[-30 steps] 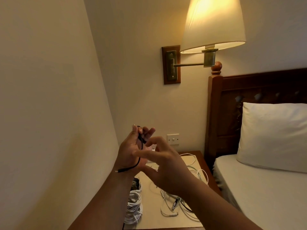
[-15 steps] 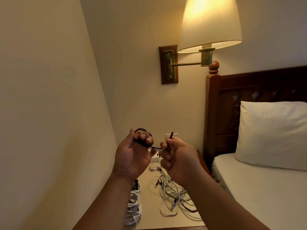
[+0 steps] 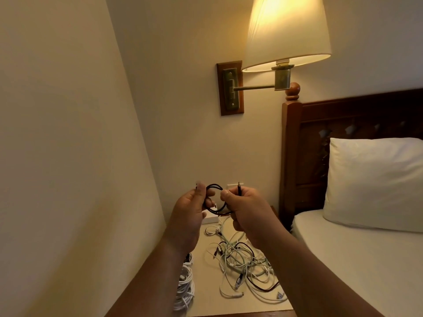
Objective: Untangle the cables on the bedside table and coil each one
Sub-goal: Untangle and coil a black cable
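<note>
Two sets of fingers (image 3: 202,191) are curling round one thin black cable (image 3: 218,212): left hand (image 3: 190,211) pinching its loops, right hand (image 3: 247,211) gripping the plug end, above the back edge of the cream-topped bedside table (image 3: 204,282). Coiling is seemingly finishing; next, that tail is needing tucking in.

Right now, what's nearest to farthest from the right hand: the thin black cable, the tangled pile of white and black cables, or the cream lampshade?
1. Thin black cable: held in the right hand.
2. Tangled pile of cables: below, on the table.
3. Cream lampshade: high above.
</note>
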